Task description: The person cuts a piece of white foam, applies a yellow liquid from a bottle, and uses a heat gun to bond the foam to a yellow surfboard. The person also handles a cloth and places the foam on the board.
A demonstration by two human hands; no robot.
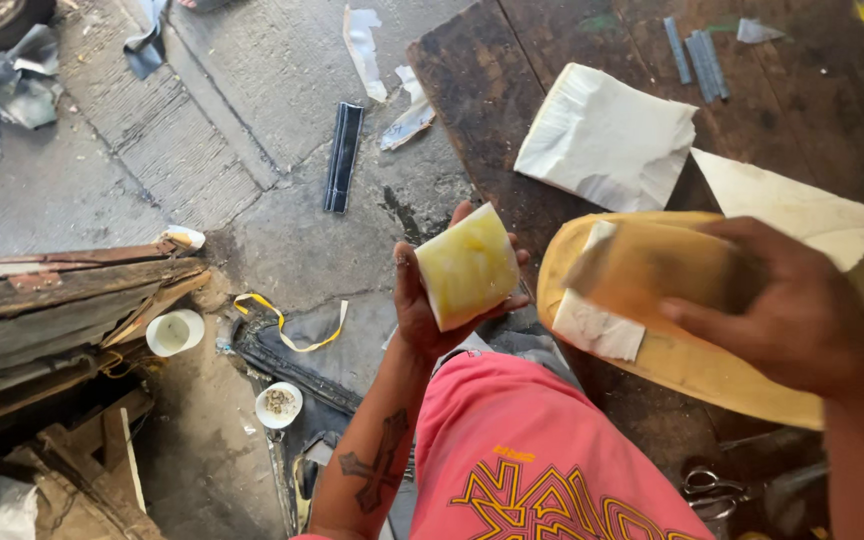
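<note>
Left hand [432,310]: raised palm-up over the edge of the table [512,90], its grip cupped around a small yellow-white block [467,265] that rests on the fingers, thumb along its left edge.
Right hand [802,320]: grip clenched over a tan pad [652,265], blurred, pressed onto a white patch [597,328] on the large yellow sheet [682,360].
Yellow sheet: lies curved over the near corner of the table, partly overhanging it.
Slip risk: the block sits loosely in an open palm out beyond the table edge; a tilt of the wrist could tip it onto the concrete floor [272,130].
Shift risk: the white patch may skid or wrinkle under the pad, since nothing else pins it.
Sheet risk: a hard push could drag the overhanging sheet off the table.
Clutter: white paper pieces [607,135] lie just beyond the sheet and could be swept aside.
Scissors [712,490]: near the right forearm, a snag for the elbow.
</note>
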